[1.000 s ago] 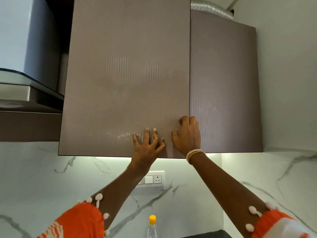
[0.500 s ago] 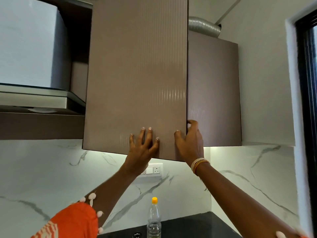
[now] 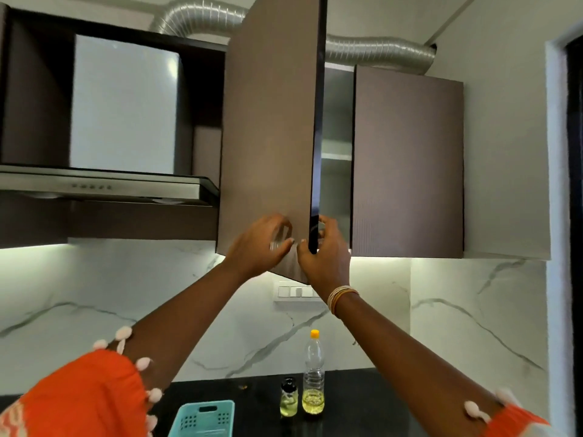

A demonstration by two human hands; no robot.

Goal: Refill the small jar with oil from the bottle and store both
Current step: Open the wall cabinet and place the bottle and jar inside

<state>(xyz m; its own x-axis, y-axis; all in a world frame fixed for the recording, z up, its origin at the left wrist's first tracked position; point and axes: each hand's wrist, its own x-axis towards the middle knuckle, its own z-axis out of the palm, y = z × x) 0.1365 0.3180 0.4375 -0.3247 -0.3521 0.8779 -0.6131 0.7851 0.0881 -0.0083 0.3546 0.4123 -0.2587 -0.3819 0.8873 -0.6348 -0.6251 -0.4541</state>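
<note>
Swung from nearly shut to edge-on, the cabinet door [image 3: 271,137] is gripped at its lower edge by the right hand [image 3: 325,250], left hand [image 3: 262,244] loosely open against its face, readying storage while bottle [image 3: 313,373] and small jar [image 3: 288,397] stand upright mid-bench [image 3: 362,402], caps upward.

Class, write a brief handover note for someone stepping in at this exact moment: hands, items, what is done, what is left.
Right hand: grip on the lower free edge of the cabinet door, which is swung partly open.
Left hand: at the door's front face, holding nothing.
Bottle and jar: side by side on the counter, both capped, a little oil in each.
Done: door opened.
Left: whether the jar is refilled cannot be told; store both.
</note>
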